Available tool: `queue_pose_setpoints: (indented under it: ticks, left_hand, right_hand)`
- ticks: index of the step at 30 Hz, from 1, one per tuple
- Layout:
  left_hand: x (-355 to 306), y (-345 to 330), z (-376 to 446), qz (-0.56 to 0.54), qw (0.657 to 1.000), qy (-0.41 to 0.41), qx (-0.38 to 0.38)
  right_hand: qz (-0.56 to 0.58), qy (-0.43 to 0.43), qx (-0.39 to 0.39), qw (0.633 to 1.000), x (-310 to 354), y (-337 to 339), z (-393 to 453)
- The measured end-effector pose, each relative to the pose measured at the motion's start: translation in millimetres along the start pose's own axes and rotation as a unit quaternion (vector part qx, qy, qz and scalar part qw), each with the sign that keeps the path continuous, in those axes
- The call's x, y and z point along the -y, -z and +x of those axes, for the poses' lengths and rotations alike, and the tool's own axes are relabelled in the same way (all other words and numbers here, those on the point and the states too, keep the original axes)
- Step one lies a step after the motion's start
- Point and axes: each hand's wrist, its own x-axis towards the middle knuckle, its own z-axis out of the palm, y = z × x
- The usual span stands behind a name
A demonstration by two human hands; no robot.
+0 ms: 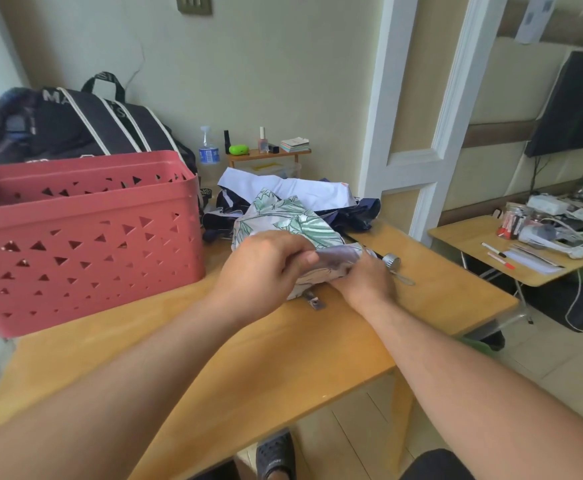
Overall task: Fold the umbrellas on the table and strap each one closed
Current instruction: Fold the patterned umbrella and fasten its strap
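A white umbrella with a green leaf print [283, 216] lies bunched at the middle of the wooden table [214, 341]. My left hand [262, 268] grips its near fabric from the left. My right hand [366, 278] pinches the same fold from the right, beside the silver cap [392, 262] at the umbrella's end. The umbrella's strap with a snap [312, 301] hangs onto the table below my hands. Behind it lies a dark navy umbrella [352, 209] with white cloth [293, 188] over it.
A large pink perforated basket [86, 237] stands on the table's left side, with a black bag [75, 123] behind it. A small shelf with bottles [266, 152] sits by the wall. A second desk with pens and cables [511, 251] stands at the right.
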Motion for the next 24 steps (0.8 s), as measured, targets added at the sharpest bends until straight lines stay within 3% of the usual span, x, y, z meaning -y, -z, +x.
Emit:
queue_pose_setpoints:
  ticks: [3, 6, 10, 13, 20, 24]
  left_hand:
    - [2.9, -1.9, 2.3, -0.009, 1.000, 0.027, -0.008]
    - [5.2, -3.3, 6.3, -0.027, 0.997, 0.068, -0.030]
    - [4.9, -3.7, 12.4, -0.042, 0.994, 0.085, -0.048]
    - [2.4, -4.7, 13.0, -0.050, 0.995, 0.079, -0.042]
    - [-2.0, -9.1, -0.1, -0.027, 0.999, 0.012, -0.011]
    - [2.5, -11.4, -12.7, -0.031, 0.999, -0.002, -0.008]
  right_hand:
    - [0.110, -0.020, 0.058, 0.992, -10.5, 16.0, -4.8]
    - [0.107, -0.002, 0.093, 0.990, -26.5, 43.7, -26.8]
    - [0.038, 0.144, 0.200, 0.968, -35.0, 52.2, -56.6]
    - [-0.018, 0.239, 0.234, 0.942, -23.7, 36.2, -50.1]
    - [-0.170, 0.234, 0.286, 0.914, 1.7, 2.3, -18.2]
    - [-0.155, 0.212, 0.295, 0.919, -3.2, 14.3, -23.2]
